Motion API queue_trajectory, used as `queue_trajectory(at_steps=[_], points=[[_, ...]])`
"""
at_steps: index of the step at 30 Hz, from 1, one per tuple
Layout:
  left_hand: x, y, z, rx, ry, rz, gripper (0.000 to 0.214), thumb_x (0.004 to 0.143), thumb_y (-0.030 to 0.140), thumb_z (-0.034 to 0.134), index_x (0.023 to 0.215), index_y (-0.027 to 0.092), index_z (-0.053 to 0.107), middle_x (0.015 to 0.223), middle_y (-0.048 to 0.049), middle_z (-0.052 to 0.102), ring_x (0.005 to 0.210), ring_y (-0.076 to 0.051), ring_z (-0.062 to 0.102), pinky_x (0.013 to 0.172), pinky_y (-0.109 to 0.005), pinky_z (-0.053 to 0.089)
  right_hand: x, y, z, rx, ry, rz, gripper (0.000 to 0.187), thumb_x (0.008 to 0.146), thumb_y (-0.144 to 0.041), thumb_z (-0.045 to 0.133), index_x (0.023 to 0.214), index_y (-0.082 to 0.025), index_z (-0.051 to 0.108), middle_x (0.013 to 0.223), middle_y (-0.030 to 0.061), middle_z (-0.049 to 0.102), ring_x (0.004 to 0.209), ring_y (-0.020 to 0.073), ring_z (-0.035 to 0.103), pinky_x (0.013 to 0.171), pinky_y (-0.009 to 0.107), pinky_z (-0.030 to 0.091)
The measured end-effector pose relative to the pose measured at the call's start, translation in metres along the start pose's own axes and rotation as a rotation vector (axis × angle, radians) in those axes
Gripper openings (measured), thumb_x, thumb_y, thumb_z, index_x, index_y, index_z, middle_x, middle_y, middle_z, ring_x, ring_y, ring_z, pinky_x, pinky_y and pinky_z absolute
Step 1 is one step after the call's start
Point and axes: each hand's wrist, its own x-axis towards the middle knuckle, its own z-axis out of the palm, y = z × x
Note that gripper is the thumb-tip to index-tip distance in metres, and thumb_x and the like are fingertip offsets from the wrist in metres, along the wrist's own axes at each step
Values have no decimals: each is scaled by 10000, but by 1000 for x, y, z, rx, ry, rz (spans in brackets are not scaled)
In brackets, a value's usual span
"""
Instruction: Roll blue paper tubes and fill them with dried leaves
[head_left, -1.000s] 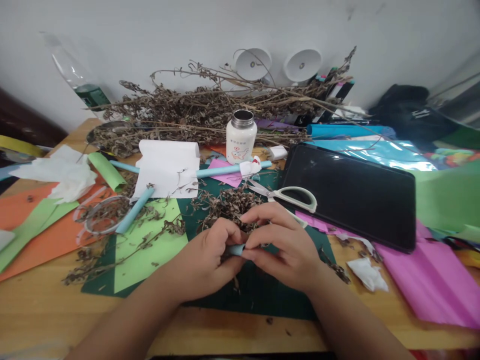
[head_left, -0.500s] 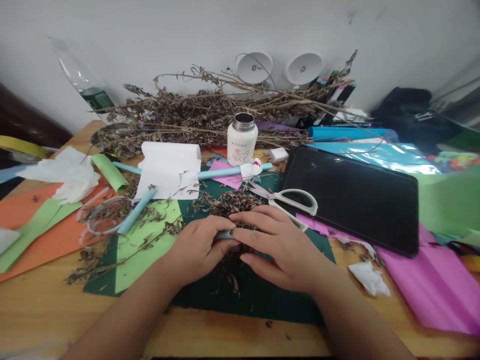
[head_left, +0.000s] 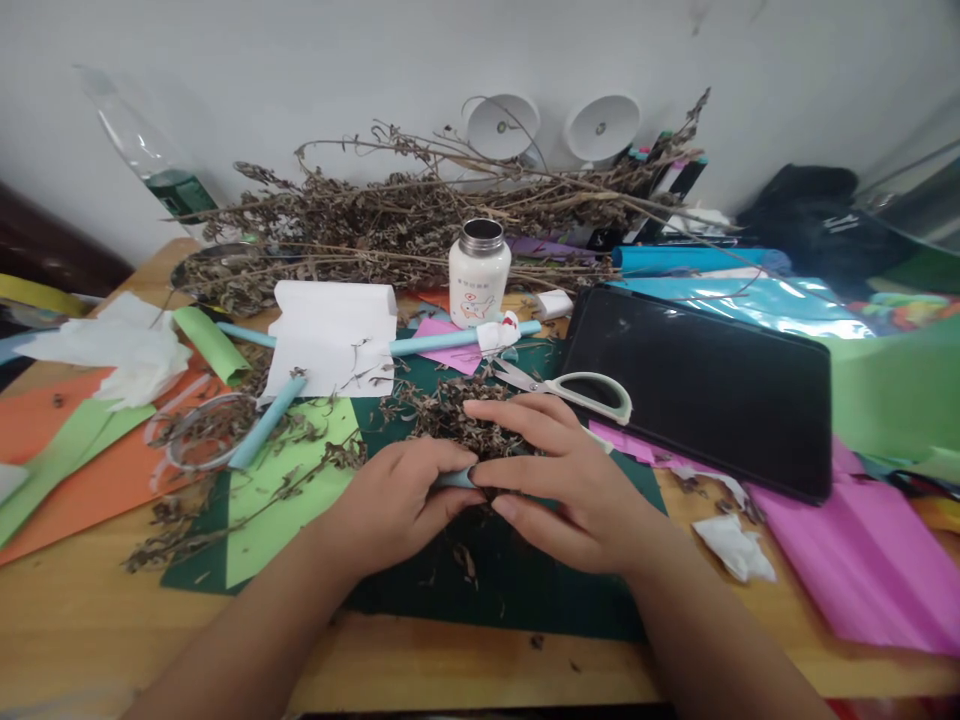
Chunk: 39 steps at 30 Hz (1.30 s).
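My left hand (head_left: 397, 503) is closed around a short light-blue paper tube (head_left: 454, 479), which lies level with its end toward the right. My right hand (head_left: 566, 483) has its fingers spread, and a fingertip touches that end of the tube. Whether any leaf bits are under the right fingers is hidden. A heap of dried brown leaves (head_left: 469, 412) lies just behind both hands on a dark green cutting mat (head_left: 510, 605). Scissors with pale handles (head_left: 626, 402) rest behind my right hand, partly on the black tablet (head_left: 712, 390).
A white bottle without a lid (head_left: 480, 275) stands behind the leaves. Dried branches (head_left: 360, 220) lie along the wall. White paper (head_left: 330, 335), another blue tube (head_left: 268, 425) and a clear ring-shaped piece (head_left: 202, 460) are at left. Pink paper (head_left: 862, 570) and crumpled tissue (head_left: 735, 547) lie at right.
My right hand has shifted slightly right, its fingers lifting a little off the left hand, so more of the tube's end shows. The left hand keeps its hold. The view has tilted slightly.
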Motion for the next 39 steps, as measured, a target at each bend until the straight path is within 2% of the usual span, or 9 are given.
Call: queue_trajectory(at_steps=[5,8,11,15,18,21,24,33,39], points=[[2,3,1,45,-80,30,180,794,247,436,879,155,565,864,-56,656,821,-152,599,744,-251,465,3,-6,-4,-72,-324,153,172,765,-244,443,865,-216,581,730,22,584,653,145,482,588,289,343],[5,7,-1,27,-118,27,181,800,233,425,886,165,570,886,-53,651,829,-151,593,743,-252,460,1,-5,-2,57,-335,139,144,751,-185,436,801,-196,570,552,-16,531,518,116,456,503,253,322],[6,6,-6,14,-30,22,170,788,264,449,855,161,567,841,-53,648,786,-152,591,707,-246,456,-6,1,3,291,68,93,180,762,-144,408,825,-206,566,512,-31,497,457,98,441,459,230,338],[7,-6,-15,38,186,-190,134,736,289,511,763,160,531,734,-35,603,667,-147,563,598,-240,435,-13,15,10,322,667,337,186,822,-207,374,927,-245,523,515,-49,462,389,85,393,413,225,338],[9,-12,-18,82,289,-200,140,732,300,513,698,165,498,680,-16,554,637,-141,531,578,-239,408,-9,24,12,-35,299,377,142,789,-260,457,827,-196,578,660,19,571,596,134,514,572,282,403],[13,-13,-18,165,175,-102,186,779,287,450,648,163,493,638,-8,541,620,-137,515,569,-234,387,-1,23,11,-227,-177,325,261,744,-380,516,903,-189,594,836,64,585,810,198,512,719,352,374],[15,-15,-17,205,99,-28,220,809,323,397,733,159,523,704,-26,575,670,-158,527,599,-252,389,1,17,5,-210,-373,324,348,701,-440,549,975,-225,564,890,47,562,852,199,493,730,349,355],[14,-17,-8,95,94,76,177,817,311,407,850,171,509,769,-39,571,736,-158,512,666,-257,393,-3,22,7,-240,-476,356,90,725,-160,495,760,-174,576,753,29,588,746,169,519,639,279,383],[11,-3,-2,42,-49,-8,251,761,385,482,902,180,513,789,-34,580,747,-175,536,671,-272,406,-2,19,1,105,-101,338,44,734,-168,536,748,-164,577,722,14,605,684,114,534,624,235,412]])
